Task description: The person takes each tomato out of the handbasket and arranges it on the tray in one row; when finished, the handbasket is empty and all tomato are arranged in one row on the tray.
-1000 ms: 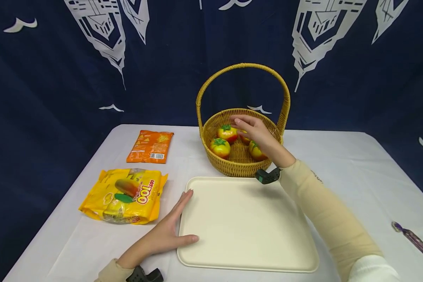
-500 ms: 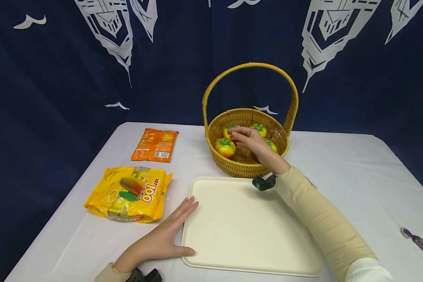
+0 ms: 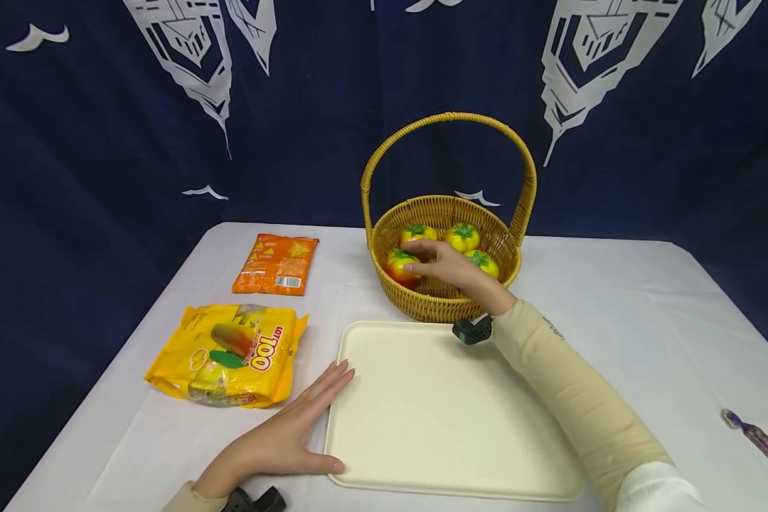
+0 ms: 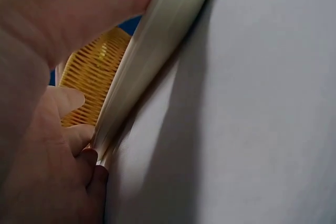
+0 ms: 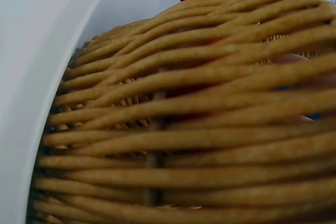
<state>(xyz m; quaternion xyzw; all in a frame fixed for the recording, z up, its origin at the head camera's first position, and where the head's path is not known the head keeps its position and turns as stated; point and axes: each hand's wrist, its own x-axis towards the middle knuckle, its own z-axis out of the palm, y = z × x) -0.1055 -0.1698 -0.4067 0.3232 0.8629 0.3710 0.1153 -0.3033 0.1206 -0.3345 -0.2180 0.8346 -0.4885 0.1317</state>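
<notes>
Our left hand [image 3: 288,437] lies spread at the left edge of a smooth cream rectangular tray [image 3: 448,419], probably steadying it. Our right hand [image 3: 446,264] reaches inside a round golden wicker basket [image 3: 432,307], at a red-and-yellow fruit [image 3: 397,273], front left; we cannot tell whether it's pinched.

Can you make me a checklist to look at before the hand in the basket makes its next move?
1. Right hand at the front-left fruit: ok.
2. Firm grip on that fruit: cannot tell; the contact is partly hidden.
3. Basket standing upright: ok.
4. Left hand touching the tray at its left edge: ok.
5. Yellow bag apart from the tray: ok.
</notes>
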